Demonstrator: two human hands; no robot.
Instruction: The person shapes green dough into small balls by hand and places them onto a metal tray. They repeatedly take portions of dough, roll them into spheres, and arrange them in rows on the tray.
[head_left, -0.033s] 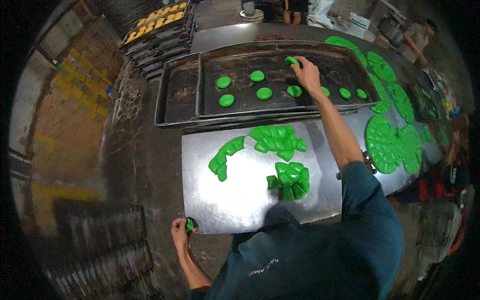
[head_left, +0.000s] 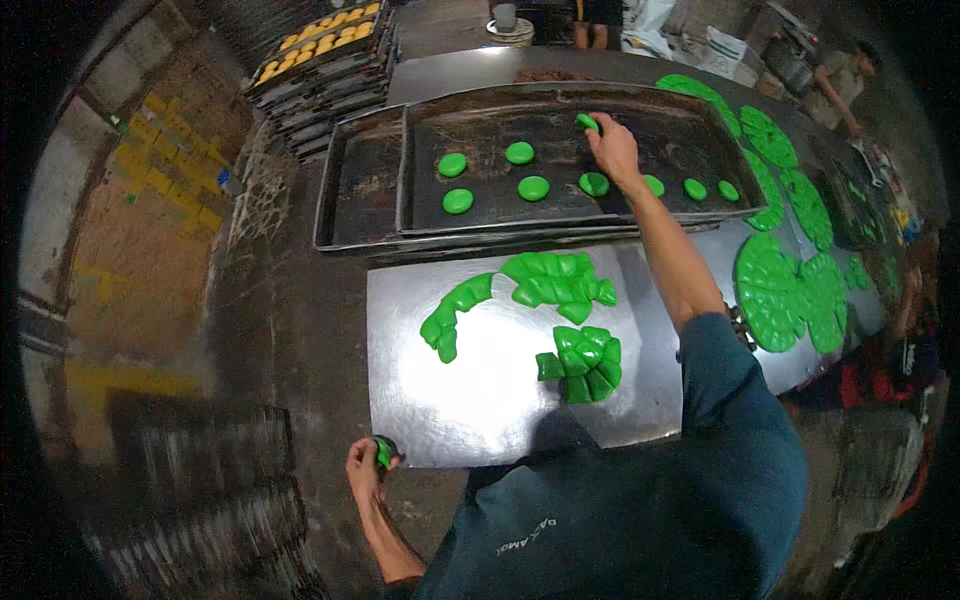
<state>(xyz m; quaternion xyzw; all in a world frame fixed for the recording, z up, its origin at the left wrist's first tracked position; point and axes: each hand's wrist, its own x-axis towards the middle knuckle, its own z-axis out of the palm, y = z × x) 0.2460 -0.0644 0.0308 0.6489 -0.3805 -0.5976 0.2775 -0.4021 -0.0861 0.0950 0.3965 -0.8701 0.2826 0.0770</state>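
Observation:
My right hand (head_left: 613,145) reaches over a dark, low-rimmed baking tray (head_left: 450,235) and pinches a green dough round (head_left: 586,122) just above its surface. Two rows of flat green dough rounds (head_left: 533,188) lie on the tray; my forearm partly covers one. Beside the near left corner of the metal table (head_left: 420,400), my left hand (head_left: 366,465) is closed on a small green dough piece (head_left: 383,454). Several clumps of cut green dough lie on the tabletop: a curved strip (head_left: 455,312), a larger mass (head_left: 555,280) and a nearer one (head_left: 585,362).
Large scored green dough sheets (head_left: 770,295) cover the right side of the bench. At the far left stands a stack of trays (head_left: 330,100), yellow buns on top. A white bucket (head_left: 509,35) stands beyond the bench, and another person (head_left: 845,85) is at the far right.

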